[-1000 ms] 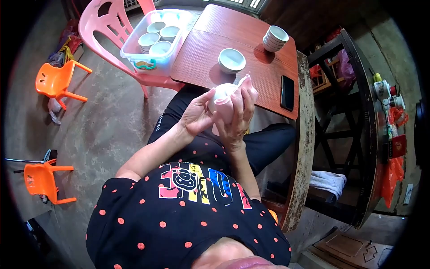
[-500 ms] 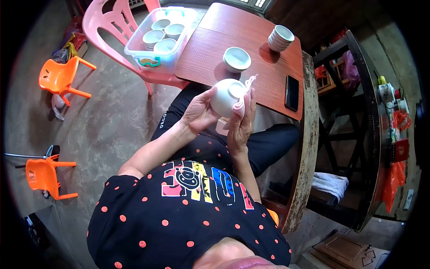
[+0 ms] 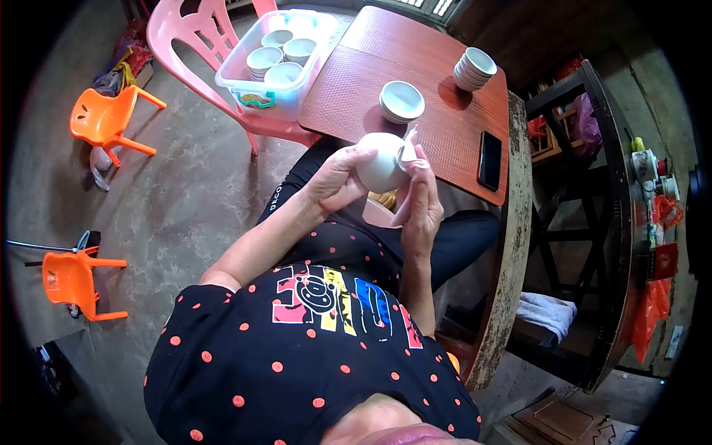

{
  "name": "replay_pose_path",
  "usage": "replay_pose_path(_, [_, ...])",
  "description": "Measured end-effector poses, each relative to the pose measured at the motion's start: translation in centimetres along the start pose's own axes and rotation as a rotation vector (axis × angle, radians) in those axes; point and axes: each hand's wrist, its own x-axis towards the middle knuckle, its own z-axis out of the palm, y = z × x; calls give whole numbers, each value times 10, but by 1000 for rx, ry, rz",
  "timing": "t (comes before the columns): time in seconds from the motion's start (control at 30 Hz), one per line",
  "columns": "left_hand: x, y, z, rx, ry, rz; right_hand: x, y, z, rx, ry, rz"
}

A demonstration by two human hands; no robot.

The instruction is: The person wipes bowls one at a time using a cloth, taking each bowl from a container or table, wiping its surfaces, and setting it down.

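A white bowl (image 3: pixel 380 165) is held on its side over my lap, its outer surface showing. My left hand (image 3: pixel 337 178) grips the bowl from the left. Against the bowl's foot, my right hand (image 3: pixel 421 196) presses a pale pink cloth (image 3: pixel 409 148), its fingers closed on it. Just beyond, a short stack of white bowls (image 3: pixel 402 101) stands on the reddish-brown table (image 3: pixel 356 74). A taller bowl stack (image 3: pixel 475 70) is farther back at the right. Below the held bowl, a pinkish container (image 3: pixel 378 213) is partly hidden.
A clear plastic box (image 3: pixel 256 85) with several bowls rests on a pink chair (image 3: pixel 174 63) at the table's left. A black phone (image 3: pixel 489 161) lies near the table's right edge. A worn wooden bench (image 3: pixel 512 259) is at the right. Orange chairs (image 3: pixel 104 119) stand on the floor.
The bowl has turned so that its foot faces right. My right hand has moved from the bowl's underside to its foot, with the cloth. The view has shifted slightly.
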Motion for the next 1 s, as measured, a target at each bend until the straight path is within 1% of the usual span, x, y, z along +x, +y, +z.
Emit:
replay_pose_path(0.03, [0,1,1,46,-6,3,-2,-8,5,71,2,3])
replay_pose_path(0.1, [3,-3,-10,432,-80,-58,0,-10,2,-167,-80,-177])
replay_pose_path(0.13, [4,-2,-14,627,-118,-85,4,-6,-4,-476,-162,-360])
replay_pose_path(0.17, [-1,6,-13,1190,-268,-52,7,-9,1,-720,-223,-417])
replay_pose_path(0.2, [-2,-1,-6,1353,-381,320,9,-12,6,-966,-282,-471])
replay_pose_path(0.23, [-4,-7,2,1515,-397,739,17,-7,5,-846,-214,-495])
replay_pose_path(0.27, [-6,-7,7,1351,-399,607,22,1,-1,-757,-163,-453])
replay_pose_path(0.3, [-6,-5,0,1216,-344,15,26,11,-8,-529,-144,-304])
replay_pose_path(0.33, [-7,-5,-3,1179,-375,-18,28,19,-13,-301,-120,-149])
replay_pose_path(0.4, [-8,0,6,1108,-446,-88,31,23,-24,287,-142,259])
replay_pose_path(0.43, [-11,-5,10,1019,-379,-88,30,23,-24,468,-105,344])
replay_pose_path(0.47, [-10,-7,12,1015,-394,-87,29,20,-22,652,-67,429])
replay_pose_path(0.5, [-11,-8,13,1011,-407,-88,27,13,-15,775,106,528])
replay_pose_path(0.57, [-11,-10,16,1064,-421,-54,27,27,-18,841,147,580])
replay_pose_path(0.6, [-12,-8,16,1058,-404,-103,26,34,-21,873,170,606])
replay_pose_path(0.63, [-12,-4,18,1053,-389,-148,25,36,-26,882,130,597])
replay_pose_path(0.7, [-15,8,23,1024,-373,-236,24,16,-26,370,-113,442])
replay_pose_path(0.73, [-16,8,19,892,-320,-258,24,9,-26,114,-227,360])
replay_pose_path(0.77, [-17,8,16,786,-306,-251,25,9,-25,-128,-287,91])
replay_pose_path(0.8, [-17,8,15,679,-293,-244,27,5,-25,-214,-308,22])
replay_pose_path(0.83, [-17,5,17,579,-262,-251,28,1,-23,-39,-251,175])
replay_pose_path(0.87, [-17,4,18,596,-265,-217,29,-1,-22,137,-193,326])
replay_pose_path(0.93, [-15,4,20,631,-265,-138,22,25,-15,504,43,303])
replay_pose_path(1.0, [-15,6,26,742,-287,-101,16,49,-13,1069,170,485])
